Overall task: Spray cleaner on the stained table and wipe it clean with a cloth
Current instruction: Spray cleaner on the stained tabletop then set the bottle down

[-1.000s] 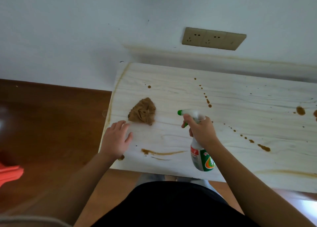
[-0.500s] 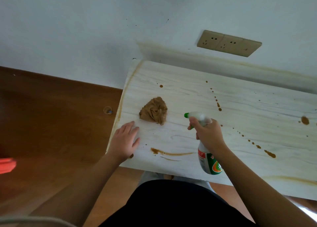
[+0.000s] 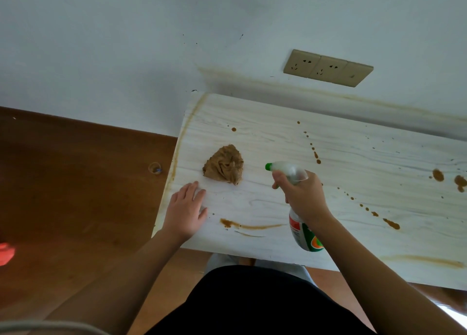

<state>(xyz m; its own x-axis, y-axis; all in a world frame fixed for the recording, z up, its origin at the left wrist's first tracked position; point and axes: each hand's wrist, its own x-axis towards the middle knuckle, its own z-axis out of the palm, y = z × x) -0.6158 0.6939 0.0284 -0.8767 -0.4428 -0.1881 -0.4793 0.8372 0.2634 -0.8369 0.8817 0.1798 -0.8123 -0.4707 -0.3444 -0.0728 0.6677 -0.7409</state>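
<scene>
At the table's (image 3: 353, 157) left edge, the left hand (image 3: 185, 212) lies flat, fingers extended, holding nothing. The crumpled brown cloth (image 3: 223, 164) lies just beyond it. Further right, the right hand (image 3: 304, 199) grips the spray bottle (image 3: 302, 229) above the brown stains (image 3: 249, 225).

The right hand (image 3: 304, 195) gripped a white spray bottle with a green nozzle (image 3: 293, 173) above the pale wood-grain counter (image 3: 353, 157), which was spotted with brown stains (image 3: 252, 226). The left hand (image 3: 185, 212) lay flat near a crumpled brown cloth (image 3: 223, 164)
</scene>
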